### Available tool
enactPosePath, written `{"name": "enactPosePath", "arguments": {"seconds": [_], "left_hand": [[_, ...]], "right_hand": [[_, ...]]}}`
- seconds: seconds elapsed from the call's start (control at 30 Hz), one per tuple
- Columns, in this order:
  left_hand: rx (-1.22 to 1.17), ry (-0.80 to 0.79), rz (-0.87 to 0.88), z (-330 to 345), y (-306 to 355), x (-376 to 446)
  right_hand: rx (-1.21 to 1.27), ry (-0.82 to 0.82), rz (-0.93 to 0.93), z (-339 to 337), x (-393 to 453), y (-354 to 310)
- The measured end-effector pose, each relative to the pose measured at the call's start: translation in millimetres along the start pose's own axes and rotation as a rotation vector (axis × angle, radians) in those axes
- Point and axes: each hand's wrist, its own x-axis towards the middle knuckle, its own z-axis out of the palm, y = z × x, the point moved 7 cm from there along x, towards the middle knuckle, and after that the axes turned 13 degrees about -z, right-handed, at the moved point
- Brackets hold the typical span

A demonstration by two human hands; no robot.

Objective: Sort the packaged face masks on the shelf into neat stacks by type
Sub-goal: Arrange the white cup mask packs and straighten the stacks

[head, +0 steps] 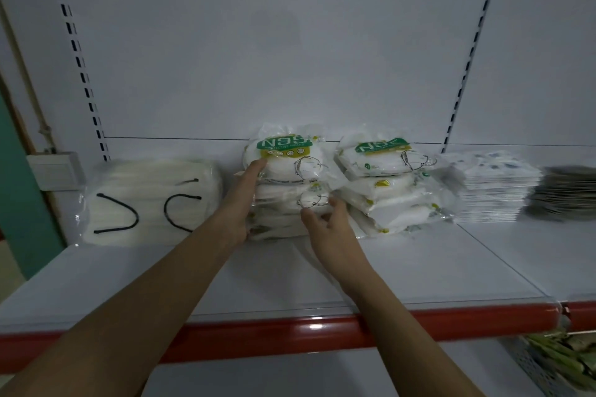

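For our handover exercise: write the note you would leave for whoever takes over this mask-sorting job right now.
Left hand: open, flat against the left side of the left N95 stack.
Right hand: fingers loosely curled at that stack's front, touching a lower pack; no clear grip.
Shelf, left to right: bag of white masks with black ear loops, two N95 stacks, the right N95 stack leaning unevenly, a flat white-pack stack, a dark-pack stack.
Done: types grouped.
Left: square both N95 stacks.
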Motion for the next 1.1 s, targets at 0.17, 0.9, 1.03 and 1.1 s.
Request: {"name": "enactPosePath", "arguments": {"seconds": [0.17, 0.9, 1.03, 1.1], "left_hand": [[0.018, -0.004, 0.005, -11, 1, 8], [-0.081, 0.036, -0.080, -3, 17, 10], [-0.056, 0.048, -0.060, -1, 13, 4], [-0.031, 0.061, -0.049, -1, 11, 0]], "right_hand": [[-0.155, 0.051, 0.004, -15, 0, -7], [-0.078, -0.231, 0.477, 6, 75, -6], [-0.022, -0.190, 0.494, 2, 69, 8], [-0.009, -0.197, 0.454, 4, 68, 11]]}}
